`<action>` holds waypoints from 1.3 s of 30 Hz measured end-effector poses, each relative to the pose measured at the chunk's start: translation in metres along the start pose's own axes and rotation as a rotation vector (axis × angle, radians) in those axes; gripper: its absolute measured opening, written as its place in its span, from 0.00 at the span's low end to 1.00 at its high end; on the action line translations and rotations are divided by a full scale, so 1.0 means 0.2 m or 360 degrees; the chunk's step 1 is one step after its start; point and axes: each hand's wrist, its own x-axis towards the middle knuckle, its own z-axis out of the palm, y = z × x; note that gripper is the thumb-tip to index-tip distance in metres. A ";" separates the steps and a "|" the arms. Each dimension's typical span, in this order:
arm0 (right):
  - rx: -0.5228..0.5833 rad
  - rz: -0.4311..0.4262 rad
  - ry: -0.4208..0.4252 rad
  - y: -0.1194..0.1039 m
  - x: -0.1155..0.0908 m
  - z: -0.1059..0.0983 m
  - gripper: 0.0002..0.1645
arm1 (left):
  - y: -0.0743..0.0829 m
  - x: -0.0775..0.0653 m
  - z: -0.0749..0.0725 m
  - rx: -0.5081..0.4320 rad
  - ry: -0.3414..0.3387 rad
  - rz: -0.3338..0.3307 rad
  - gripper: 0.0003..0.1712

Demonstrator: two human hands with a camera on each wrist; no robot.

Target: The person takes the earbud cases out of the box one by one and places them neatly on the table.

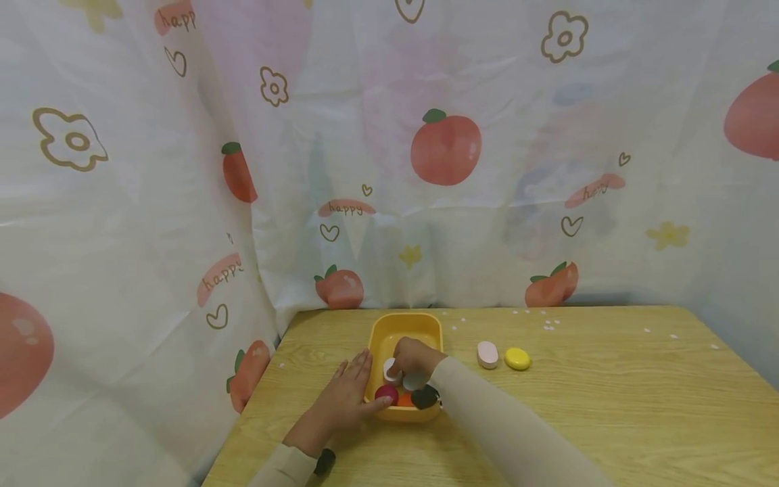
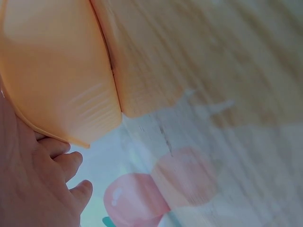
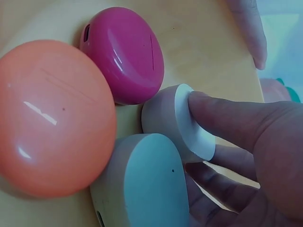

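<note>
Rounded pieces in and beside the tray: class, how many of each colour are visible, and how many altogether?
Magenta piece: 1
Orange piece: 1
White piece: 1
Pale blue-green piece: 1
Pale pink piece: 1
Yellow piece: 1
Total visible: 6

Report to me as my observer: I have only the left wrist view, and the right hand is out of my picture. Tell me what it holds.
Observer: The right hand pinches a small white piece between thumb and fingers.

Operator: Understood. Name the coloured piece between that one and the orange one, toward the top of the right wrist view.

Observer: It is a glossy magenta piece.

Operator: Now tell me what lies on the table, right of the container.

Observer: A pale pink piece and a yellow piece, side by side.
</note>
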 end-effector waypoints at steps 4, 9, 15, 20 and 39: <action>0.0048 -0.0009 -0.0009 -0.01 -0.01 0.00 0.06 | 0.00 0.00 0.00 0.0007 0.0001 0.0003 0.58; 0.0034 -0.0011 0.0004 -0.02 0.01 0.00 0.16 | 0.00 0.00 -0.01 0.0023 -0.0002 -0.0006 0.59; -0.0017 0.0012 0.0017 0.00 0.05 0.01 0.22 | 0.00 0.00 -0.01 0.0020 0.0002 -0.0010 0.58; -0.0046 -0.0010 0.0020 0.00 0.06 0.01 0.28 | 0.01 0.00 -0.01 0.0011 0.0026 0.0013 0.57; 0.0260 0.0057 0.0126 0.03 0.05 0.01 0.33 | 0.00 0.00 0.00 0.0004 -0.0014 -0.0017 0.57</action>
